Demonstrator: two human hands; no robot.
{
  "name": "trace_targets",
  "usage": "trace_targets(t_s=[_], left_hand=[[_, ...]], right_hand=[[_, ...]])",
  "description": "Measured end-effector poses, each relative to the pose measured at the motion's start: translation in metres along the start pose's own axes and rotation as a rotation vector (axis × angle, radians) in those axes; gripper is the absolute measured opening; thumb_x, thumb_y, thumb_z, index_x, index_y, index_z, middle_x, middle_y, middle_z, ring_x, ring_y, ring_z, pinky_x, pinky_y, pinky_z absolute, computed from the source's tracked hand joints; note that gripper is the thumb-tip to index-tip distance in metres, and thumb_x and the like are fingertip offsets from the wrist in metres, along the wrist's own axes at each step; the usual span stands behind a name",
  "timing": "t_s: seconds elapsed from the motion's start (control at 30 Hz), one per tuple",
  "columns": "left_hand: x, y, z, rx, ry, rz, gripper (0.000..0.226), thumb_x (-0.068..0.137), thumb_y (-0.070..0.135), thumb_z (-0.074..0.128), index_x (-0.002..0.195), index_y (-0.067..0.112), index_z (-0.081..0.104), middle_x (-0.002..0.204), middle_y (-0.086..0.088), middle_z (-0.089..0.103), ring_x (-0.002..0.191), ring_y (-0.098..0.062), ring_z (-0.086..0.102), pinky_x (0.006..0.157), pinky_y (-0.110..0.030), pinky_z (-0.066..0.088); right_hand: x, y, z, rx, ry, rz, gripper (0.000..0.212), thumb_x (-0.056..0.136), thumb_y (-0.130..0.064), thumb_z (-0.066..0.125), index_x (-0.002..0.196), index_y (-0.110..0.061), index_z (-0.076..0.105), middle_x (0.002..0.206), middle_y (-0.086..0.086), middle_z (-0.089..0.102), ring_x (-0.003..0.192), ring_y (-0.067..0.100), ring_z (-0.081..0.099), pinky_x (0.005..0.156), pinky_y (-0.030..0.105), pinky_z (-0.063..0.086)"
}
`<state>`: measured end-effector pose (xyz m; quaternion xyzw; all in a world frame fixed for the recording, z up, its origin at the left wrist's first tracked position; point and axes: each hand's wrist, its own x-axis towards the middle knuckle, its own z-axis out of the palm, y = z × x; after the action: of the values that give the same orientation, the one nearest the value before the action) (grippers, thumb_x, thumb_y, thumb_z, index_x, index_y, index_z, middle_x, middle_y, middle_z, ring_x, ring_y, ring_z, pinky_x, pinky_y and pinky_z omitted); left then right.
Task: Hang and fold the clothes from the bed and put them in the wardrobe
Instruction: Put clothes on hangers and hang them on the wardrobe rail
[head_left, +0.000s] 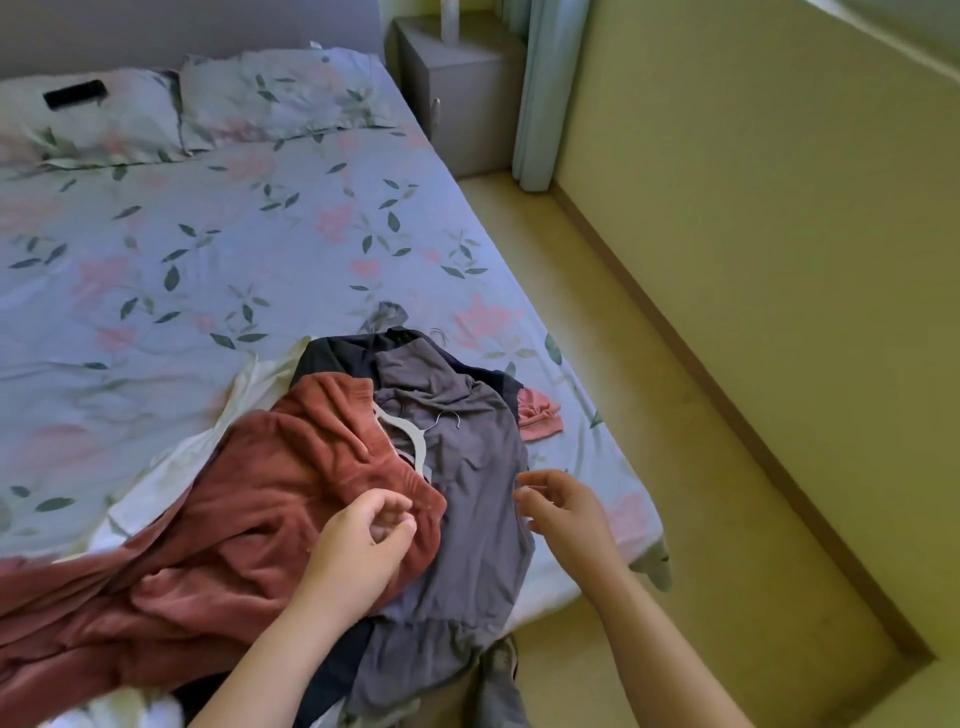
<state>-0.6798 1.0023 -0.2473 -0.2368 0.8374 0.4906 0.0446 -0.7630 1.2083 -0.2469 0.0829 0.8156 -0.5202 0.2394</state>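
Fingers (388, 506) of your left hand (358, 545) are curled in toward the thumb, right over the gathered edge of the rust-red garment (249, 499), low and centre in the frame. Whether they pinch the cloth or only brush it cannot be told. Your right hand (569, 512), just to the right, hovers at the edge of the grey garment (467, 467), its fingers (535, 491) loosely curled with nothing visible between them. Both pieces lie in the heap at the near corner of the bed (260, 234), over a dark navy garment (337, 356) and a white garment (249, 387), with a small pink piece (540, 418) just beside the heap on the right. A pale hanger (418, 444) lies between the rust-red and grey cloth, its wire hook resting on the grey. Expect everything here to be soft and limp. The rust-red one looks thick and plush, so it is likely the heavier and will drag whatever lies across it. The grey looks thin and light, and will probably slip and bunch. Take the rust-red piece by that gathered edge, which looks like a waistband, with your hands spread apart so it hangs straight. Free the hanger first, since its hook could snag the cloth.
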Motion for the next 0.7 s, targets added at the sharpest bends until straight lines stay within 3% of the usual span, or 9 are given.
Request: trace_targets(t_s=[0.23, 0.37, 0.57, 0.7], left_hand=[[0.058, 0.019, 0.069, 0.011, 0.038, -0.108, 0.012, 0.087, 0.014, 0.065, 0.097, 0.020, 0.064, 0.086, 0.004, 0.067, 0.074, -0.009, 0.063, 0.063, -0.007, 0.042], [0.096, 0.004, 0.097, 0.051, 0.036, -0.177, 0.017, 0.086, 0.016, 0.067, 0.099, 0.023, 0.058, 0.095, 0.000, 0.064, 0.076, -0.014, 0.063, 0.074, -0.023, 0.047], [0.145, -0.050, 0.126, 0.176, -0.002, -0.318, 0.022, 0.084, 0.014, 0.067, 0.105, 0.011, 0.060, 0.109, -0.010, 0.060, 0.086, -0.020, 0.061, 0.085, -0.028, 0.047], [0.170, -0.082, 0.145, 0.239, -0.039, -0.380, 0.035, 0.083, 0.020, 0.068, 0.114, 0.008, 0.058, 0.117, -0.011, 0.057, 0.103, -0.028, 0.060, 0.094, -0.038, 0.047]], right_hand=[[0.079, 0.008, -0.040, 0.003, -0.054, 0.034, 0.013, 0.090, -0.017, 0.063, 0.101, -0.021, 0.068, 0.097, 0.002, 0.071, 0.093, 0.017, 0.067, 0.088, 0.040, 0.055], [0.112, 0.027, -0.050, 0.015, -0.076, 0.081, 0.013, 0.089, -0.013, 0.063, 0.092, -0.025, 0.067, 0.092, 0.002, 0.072, 0.087, 0.017, 0.068, 0.086, 0.040, 0.056], [0.145, 0.073, -0.028, 0.064, -0.079, 0.216, 0.015, 0.088, -0.006, 0.059, 0.091, -0.018, 0.067, 0.090, 0.010, 0.072, 0.083, 0.021, 0.065, 0.086, 0.041, 0.053], [0.166, 0.106, -0.009, 0.042, -0.076, 0.281, 0.014, 0.088, -0.007, 0.061, 0.090, -0.019, 0.067, 0.084, 0.005, 0.071, 0.081, 0.019, 0.065, 0.089, 0.045, 0.054]])
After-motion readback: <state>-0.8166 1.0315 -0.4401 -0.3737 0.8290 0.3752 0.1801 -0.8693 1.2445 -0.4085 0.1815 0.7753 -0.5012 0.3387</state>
